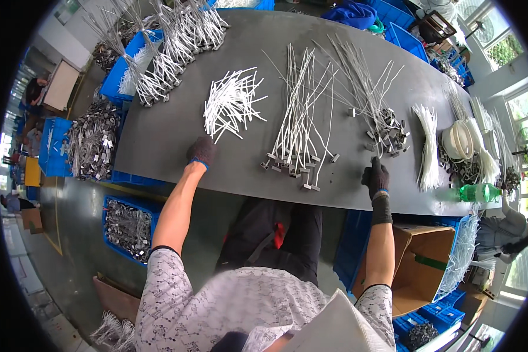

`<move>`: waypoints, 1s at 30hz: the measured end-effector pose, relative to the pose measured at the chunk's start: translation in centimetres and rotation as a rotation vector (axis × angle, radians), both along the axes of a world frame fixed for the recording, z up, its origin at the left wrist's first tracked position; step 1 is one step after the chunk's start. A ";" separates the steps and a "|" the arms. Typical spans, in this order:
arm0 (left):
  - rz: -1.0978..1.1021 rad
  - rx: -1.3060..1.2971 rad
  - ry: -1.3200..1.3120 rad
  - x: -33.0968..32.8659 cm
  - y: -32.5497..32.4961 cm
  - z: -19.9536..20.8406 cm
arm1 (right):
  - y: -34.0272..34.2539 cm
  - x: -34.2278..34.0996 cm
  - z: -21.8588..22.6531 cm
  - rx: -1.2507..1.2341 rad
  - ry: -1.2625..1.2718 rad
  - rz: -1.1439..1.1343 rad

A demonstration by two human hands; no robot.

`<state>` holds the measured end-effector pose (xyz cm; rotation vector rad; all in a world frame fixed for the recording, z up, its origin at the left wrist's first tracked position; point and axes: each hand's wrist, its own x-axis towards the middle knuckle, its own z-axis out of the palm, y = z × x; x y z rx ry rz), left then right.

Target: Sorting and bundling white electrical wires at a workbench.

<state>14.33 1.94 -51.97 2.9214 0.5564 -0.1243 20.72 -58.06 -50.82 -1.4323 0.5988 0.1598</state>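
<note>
My left hand (pixel 201 152), in a dark knit glove, is curled closed at the near edge of a pile of short white tubes (pixel 232 102); whatever it may hold is hidden. My right hand (pixel 375 178), gloved in dark grey, has its fingers drawn together just below a heap of bare grey wires with metal clips (pixel 387 132). What lies in its fingertips is too small to make out. Between the hands, wires sleeved in white tubing (pixel 299 117) lie spread, their dark metal end pieces (pixel 293 164) toward me.
Bundles of sleeved wires (pixel 185 35) stand along the table's far left. White tube bundles (pixel 427 146), a tape-like roll (pixel 457 141) and a green bottle (pixel 480 192) occupy the right end. Below are a blue crate (pixel 129 229) of metal parts and a cardboard box (pixel 422 267). Other people are farther off.
</note>
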 end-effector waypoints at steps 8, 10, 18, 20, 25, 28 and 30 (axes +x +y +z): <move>0.321 -0.608 0.217 -1.3 -1.6 -0.7 | 0.5 -5.1 0.7 -1.315 -0.104 0.219; 0.471 -1.156 0.007 -3.7 -2.4 -0.8 | -0.5 -6.7 0.4 -1.339 -0.134 0.176; 0.488 -1.918 -0.207 -7.4 -6.8 1.8 | -4.6 -31.2 -8.1 -1.542 -0.080 0.238; 0.456 -1.988 -0.198 -6.9 -9.3 3.0 | -6.4 -40.4 -10.4 -1.411 0.417 0.572; 0.284 -2.223 -0.034 -5.2 -19.9 5.7 | -5.4 -52.0 -12.4 -1.198 0.196 0.801; 0.228 -2.147 0.082 -4.8 -27.6 6.7 | -1.7 -49.1 -9.6 -1.193 0.016 0.576; 0.282 -2.155 -0.046 -4.8 -32.4 7.8 | 0.9 -45.1 -6.7 -1.175 -0.139 0.504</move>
